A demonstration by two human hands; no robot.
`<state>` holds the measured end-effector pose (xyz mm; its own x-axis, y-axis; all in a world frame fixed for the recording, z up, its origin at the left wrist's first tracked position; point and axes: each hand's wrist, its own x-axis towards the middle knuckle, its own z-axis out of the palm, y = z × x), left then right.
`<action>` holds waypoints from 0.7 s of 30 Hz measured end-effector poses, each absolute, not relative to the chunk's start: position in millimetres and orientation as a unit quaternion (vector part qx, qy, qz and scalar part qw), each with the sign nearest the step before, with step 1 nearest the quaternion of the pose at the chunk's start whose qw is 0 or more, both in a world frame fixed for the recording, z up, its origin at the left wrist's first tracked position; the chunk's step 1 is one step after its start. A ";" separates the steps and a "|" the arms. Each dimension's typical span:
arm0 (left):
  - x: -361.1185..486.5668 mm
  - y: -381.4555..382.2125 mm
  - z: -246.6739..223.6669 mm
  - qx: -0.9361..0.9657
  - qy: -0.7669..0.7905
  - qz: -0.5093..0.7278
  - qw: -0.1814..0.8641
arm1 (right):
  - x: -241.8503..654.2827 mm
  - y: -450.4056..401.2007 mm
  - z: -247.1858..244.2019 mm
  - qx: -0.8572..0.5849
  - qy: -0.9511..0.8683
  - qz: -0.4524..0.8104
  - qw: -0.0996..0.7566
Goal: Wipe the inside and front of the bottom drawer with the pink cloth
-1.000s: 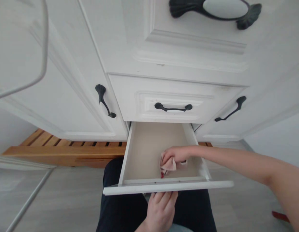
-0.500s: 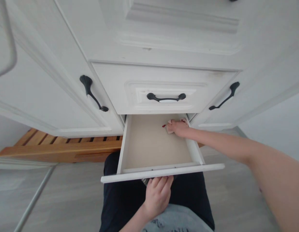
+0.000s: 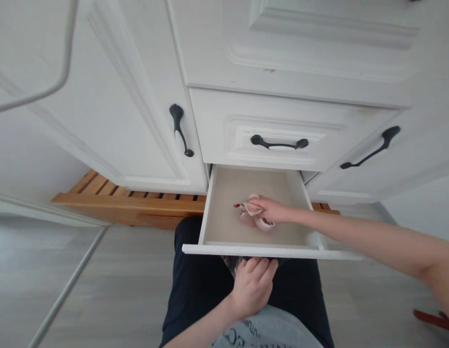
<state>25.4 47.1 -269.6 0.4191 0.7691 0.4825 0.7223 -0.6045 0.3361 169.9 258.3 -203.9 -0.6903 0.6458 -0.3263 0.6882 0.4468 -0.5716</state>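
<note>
A white drawer [image 3: 264, 251] is pulled out from the cabinet over my lap. Inside it, my right hand [image 3: 270, 210] grips a crumpled pale pink cloth [image 3: 252, 209] with red spots, pressed on the beige drawer bottom [image 3: 228, 183] near the middle. Part of the cloth hangs out below my fingers. My left hand [image 3: 254, 282] is at the outer side of the drawer front, its fingers curled around the handle there; the front edge hides most of that handle.
Above is a closed drawer with a black handle [image 3: 279, 143]. Cabinet doors with black handles flank it, left [image 3: 181, 130] and right [image 3: 371, 147]. A slatted wooden platform [image 3: 130, 208] lies below. A white curved rod [image 3: 65, 63] is at upper left, a red object [image 3: 433, 319] at lower right.
My right hand has moved with the cloth from the drawer's back right corner toward its middle and front. My left hand stays at the drawer front. The view has shifted left.
</note>
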 end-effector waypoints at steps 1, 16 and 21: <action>25.2 46.6 -269.4 0.841 0.445 0.305 0.039 | 156.6 266.4 -207.0 0.429 0.850 -0.305 0.004; 27.5 52.0 -268.3 0.826 0.429 0.364 0.044 | 64.4 230.5 -232.7 0.195 0.885 -0.406 0.119; 24.4 53.0 -266.8 0.839 0.422 0.343 0.028 | 85.4 240.8 -217.4 0.124 0.928 -0.303 0.176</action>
<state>24.4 53.0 -266.8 0.4088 0.7270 0.5517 0.6893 -0.6422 0.3354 85.4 240.8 -217.4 -0.9070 0.1240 -0.4025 0.3375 0.7855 -0.5187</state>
